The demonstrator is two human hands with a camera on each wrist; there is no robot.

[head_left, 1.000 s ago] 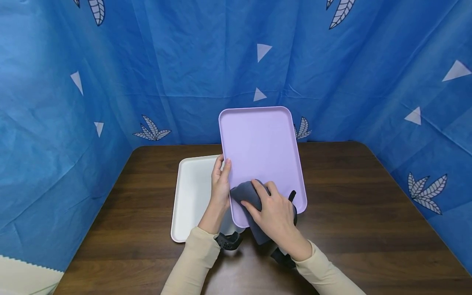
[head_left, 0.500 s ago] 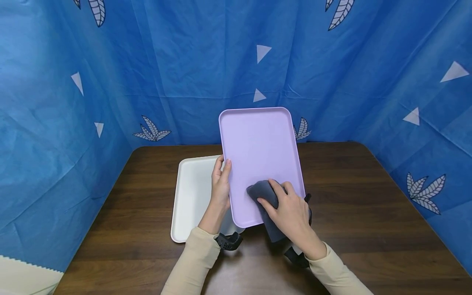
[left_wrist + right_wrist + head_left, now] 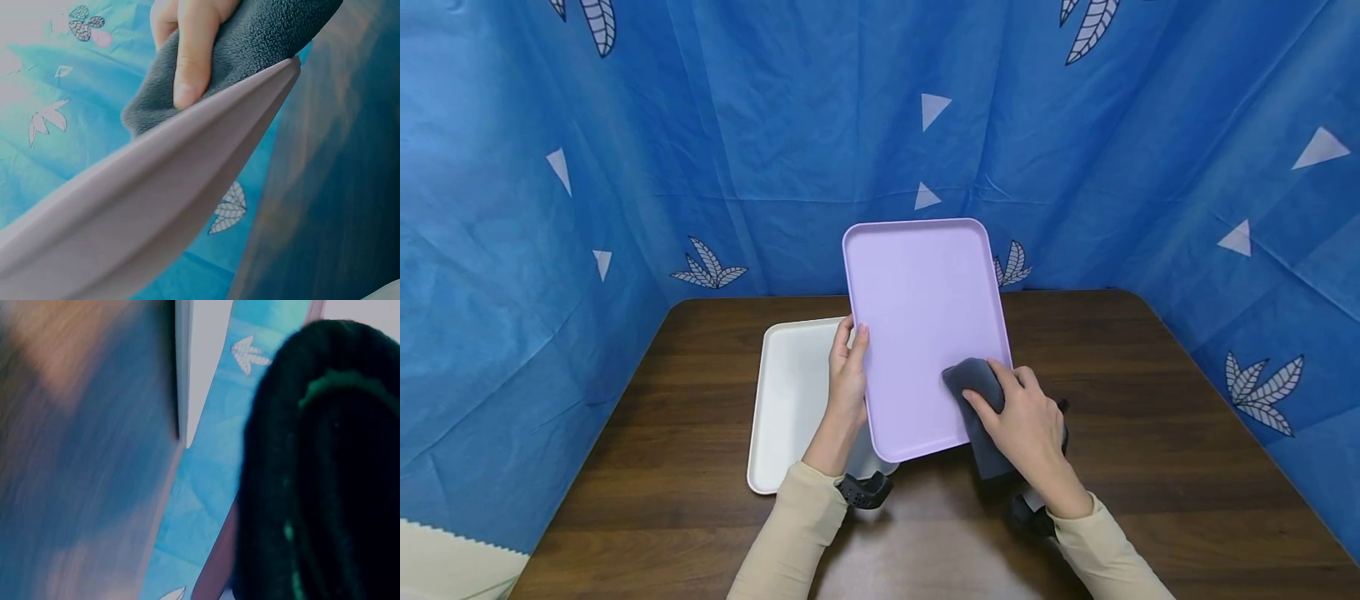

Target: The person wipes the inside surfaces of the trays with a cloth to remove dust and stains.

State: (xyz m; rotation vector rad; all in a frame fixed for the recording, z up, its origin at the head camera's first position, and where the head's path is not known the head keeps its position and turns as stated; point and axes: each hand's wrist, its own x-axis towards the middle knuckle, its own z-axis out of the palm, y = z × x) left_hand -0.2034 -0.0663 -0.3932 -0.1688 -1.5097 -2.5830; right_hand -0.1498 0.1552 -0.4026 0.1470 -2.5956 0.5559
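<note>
A light purple tray point(image 3: 917, 308) is held up at a tilt above the table, its inner face toward me. My left hand point(image 3: 847, 379) grips its left edge, thumb on the front side and fingers behind. In my right hand point(image 3: 1026, 425) is a folded dark grey cloth point(image 3: 981, 408), which lies against the tray's lower right corner and hangs past its rim. Close up in the left wrist view, the fluffy cloth point(image 3: 262, 37) meets the tray's rim point(image 3: 156, 144) under a finger. The cloth's folded end point(image 3: 269, 456) fills much of the right wrist view.
A white tray point(image 3: 786, 408) lies on the dark wooden table point(image 3: 1135, 417), partly hidden behind my left hand and the purple tray. A blue curtain point(image 3: 775, 150) with leaf prints hangs around the table's back and sides.
My right hand has slid the cloth rightward across the lower part of the purple tray, from near its left edge to its right corner. The left hand and tray have barely moved.
</note>
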